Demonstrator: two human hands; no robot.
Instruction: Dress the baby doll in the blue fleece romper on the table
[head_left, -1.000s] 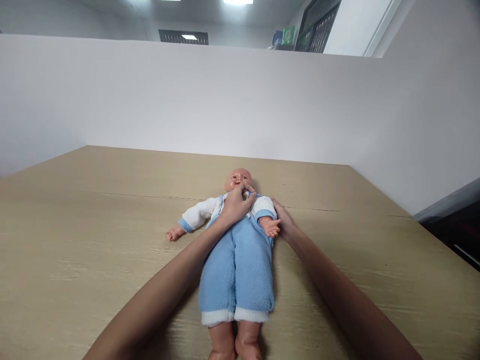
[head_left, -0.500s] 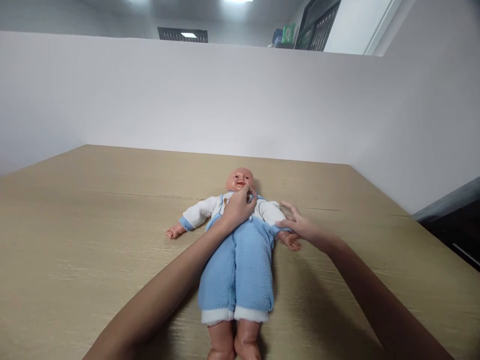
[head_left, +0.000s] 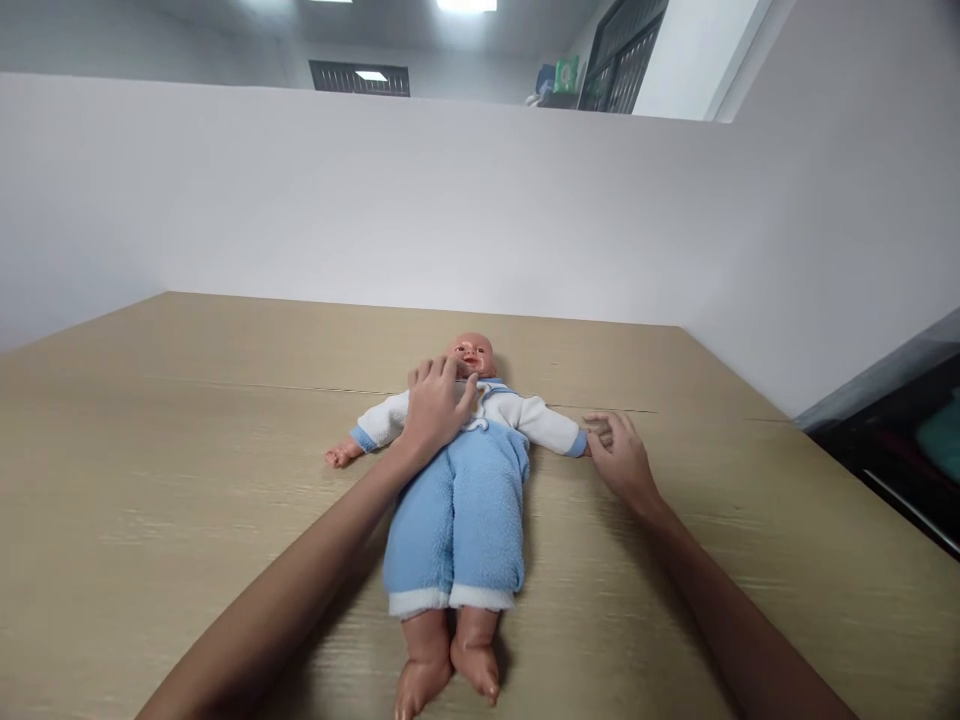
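Note:
A baby doll (head_left: 487, 490) lies on its back on the wooden table, head away from me. It wears blue trousers with white cuffs and a white top with blue trim, and its feet are bare. My left hand (head_left: 439, 405) rests on the doll's upper chest near the chin, fingers spread and slightly bent, covering part of the top. Over on the right, my right hand (head_left: 619, 455) has its fingers closed around the doll's hand, just past the blue cuff (head_left: 577, 443). That doll hand is mostly hidden. The doll's other arm (head_left: 382, 420) stretches out to the left.
The wooden table (head_left: 187, 450) reaches to a white partition (head_left: 375, 200) at the back. Beyond the table's right edge is a dark object (head_left: 885, 450) with a greenish thing in it. A green package (head_left: 566, 75) shows above the partition.
My right hand has taken hold of the doll's hand, and that arm now stretches further outward. My left hand has shifted left across the chest, its fingers spreading. The camera view has moved slightly.

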